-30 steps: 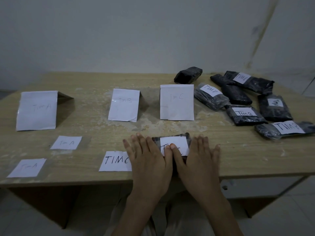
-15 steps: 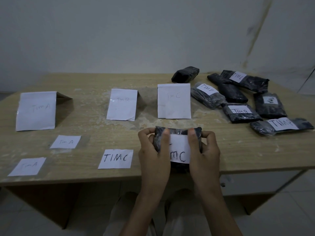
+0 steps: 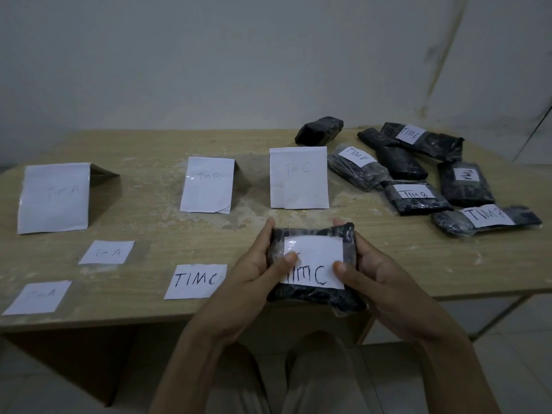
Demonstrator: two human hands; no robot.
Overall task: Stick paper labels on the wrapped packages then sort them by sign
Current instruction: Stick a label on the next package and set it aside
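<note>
A black wrapped package (image 3: 313, 297) with a white "TIM C" label (image 3: 316, 262) taped on it is held up over the table's front edge. My left hand (image 3: 254, 270) grips its left side, thumb on the label. My right hand (image 3: 373, 273) grips its right side, thumb at the label's edge. Three standing paper signs read "Tim A" (image 3: 55, 197), "Tim B" (image 3: 207, 185) and "Tim C" (image 3: 298, 177). Loose labels lie flat on the table: "TIM C" (image 3: 195, 280) and two "Tim A" labels (image 3: 106, 252) (image 3: 37, 297).
Several black wrapped packages lie at the right rear of the wooden table (image 3: 149, 234), most with labels, such as "TIM B" (image 3: 487, 218) and "TIM C" (image 3: 424, 138); one unlabelled package (image 3: 319, 130) sits behind the "Tim C" sign. A wall stands behind.
Both hands went from pressing the label flat on the package on the table to gripping the package by its sides and lifting it toward me.
</note>
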